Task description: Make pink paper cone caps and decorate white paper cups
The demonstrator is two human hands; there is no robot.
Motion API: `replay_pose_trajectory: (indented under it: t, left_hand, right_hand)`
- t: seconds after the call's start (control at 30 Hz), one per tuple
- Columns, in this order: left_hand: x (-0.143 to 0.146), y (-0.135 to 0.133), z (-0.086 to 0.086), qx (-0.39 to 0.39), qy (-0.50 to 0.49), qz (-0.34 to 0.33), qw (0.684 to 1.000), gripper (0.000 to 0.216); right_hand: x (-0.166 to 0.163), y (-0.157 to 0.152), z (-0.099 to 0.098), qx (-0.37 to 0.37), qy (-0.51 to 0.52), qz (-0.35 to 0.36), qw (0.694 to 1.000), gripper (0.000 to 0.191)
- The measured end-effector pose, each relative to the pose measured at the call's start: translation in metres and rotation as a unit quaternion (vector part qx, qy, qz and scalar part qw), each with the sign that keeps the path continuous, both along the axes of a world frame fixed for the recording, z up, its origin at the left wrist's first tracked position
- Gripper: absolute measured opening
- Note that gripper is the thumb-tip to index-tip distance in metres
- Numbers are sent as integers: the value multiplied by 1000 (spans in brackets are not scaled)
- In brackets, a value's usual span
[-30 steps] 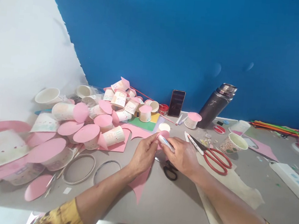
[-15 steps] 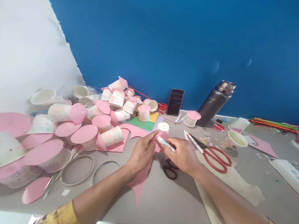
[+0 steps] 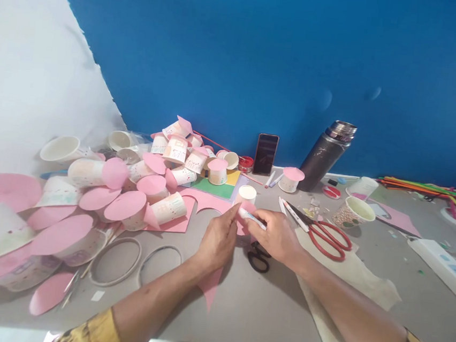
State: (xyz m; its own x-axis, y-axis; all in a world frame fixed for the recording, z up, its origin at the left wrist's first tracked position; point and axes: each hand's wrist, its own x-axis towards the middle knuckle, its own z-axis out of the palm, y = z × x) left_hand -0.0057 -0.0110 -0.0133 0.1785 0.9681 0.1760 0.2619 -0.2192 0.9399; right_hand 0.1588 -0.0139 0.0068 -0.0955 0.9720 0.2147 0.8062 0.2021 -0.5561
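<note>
My right hand (image 3: 277, 234) is closed around a white marker-like pen (image 3: 253, 218), which points left toward my other hand. My left hand (image 3: 218, 237) pinches a small pink paper piece (image 3: 243, 227), probably a disc, partly covered by the fingers and the pen. The pen's end lies over that paper. Just behind stands a small white paper cup (image 3: 246, 195). Black-handled scissors (image 3: 259, 257) lie under and in front of my right hand. Pink paper with round cut-outs (image 3: 209, 290) shows beside and below my left hand.
Painted paper cups with pink discs (image 3: 127, 207) are heaped on the left. Tape rings (image 3: 116, 261) lie in front of them. Red-handled scissors (image 3: 330, 241), a patterned cup (image 3: 353, 214) and a power strip (image 3: 446, 267) are on the right. A dark flask (image 3: 326, 158) and phone (image 3: 265, 154) stand behind.
The view has shifted slightly. Both hands keep their hold on the paper and the pen, and the left fingertips sit a little differently against the paper.
</note>
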Motion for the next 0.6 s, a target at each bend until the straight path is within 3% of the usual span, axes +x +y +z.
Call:
replay_pose_trajectory:
  t: [0.17, 0.37, 0.5, 0.6]
  left_hand:
    - [3, -2, -4, -3, 43, 10, 999, 49]
    - [5, -5, 0, -13, 25, 11, 1000, 49]
    - [0, -1, 11, -56, -49, -27, 997, 40]
    - [-4, 5, 16, -87, -77, -8, 993, 39]
  right_hand:
    - [-2, 0, 0, 26, -54, -29, 998, 36]
    - [1, 2, -1, 50, -58, -36, 996, 40]
    - [5, 1, -6, 91, -79, 24, 992, 33]
    - [5, 0, -12, 105, -111, 79, 985, 31]
